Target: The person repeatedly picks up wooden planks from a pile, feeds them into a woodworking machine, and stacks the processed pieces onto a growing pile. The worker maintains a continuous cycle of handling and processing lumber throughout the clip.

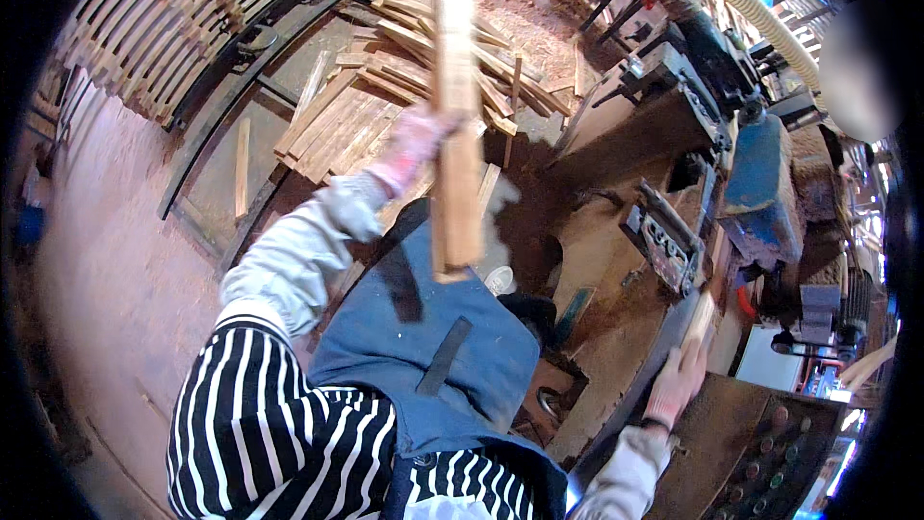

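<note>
Tan wooden plank (pixel 460 173) grasped by left fingers (pixel 447 123).
Lower right, pale wooden strip (pixel 704 316) best kept straight; grip of right fingers (pixel 691 360) unclear.

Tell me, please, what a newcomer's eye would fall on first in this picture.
Most striking is the long piece of wood at upper centre, held in the person's left grip. Next, at lower right, the right grip touches a pale wood strip, with a blue machine housing above it in the picture.
</note>
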`<act>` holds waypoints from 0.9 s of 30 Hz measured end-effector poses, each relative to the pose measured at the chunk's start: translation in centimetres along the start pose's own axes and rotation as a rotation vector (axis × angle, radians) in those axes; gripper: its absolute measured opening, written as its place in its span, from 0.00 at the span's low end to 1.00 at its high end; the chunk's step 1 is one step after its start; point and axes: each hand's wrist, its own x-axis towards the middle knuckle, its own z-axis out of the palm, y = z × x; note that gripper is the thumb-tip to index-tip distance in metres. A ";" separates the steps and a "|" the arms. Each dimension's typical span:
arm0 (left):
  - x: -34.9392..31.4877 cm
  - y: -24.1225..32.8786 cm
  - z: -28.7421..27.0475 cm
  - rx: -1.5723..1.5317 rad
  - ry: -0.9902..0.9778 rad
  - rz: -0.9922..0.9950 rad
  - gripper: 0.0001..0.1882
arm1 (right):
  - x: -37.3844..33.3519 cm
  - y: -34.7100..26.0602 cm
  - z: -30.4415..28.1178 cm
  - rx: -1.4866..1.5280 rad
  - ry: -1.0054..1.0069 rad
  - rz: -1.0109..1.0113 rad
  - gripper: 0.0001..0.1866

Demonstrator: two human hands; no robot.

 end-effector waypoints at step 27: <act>13.8 -33.3 6.4 1.373 -0.443 -0.389 0.51 | -12.9 1.4 -2.7 -0.382 0.274 0.335 0.36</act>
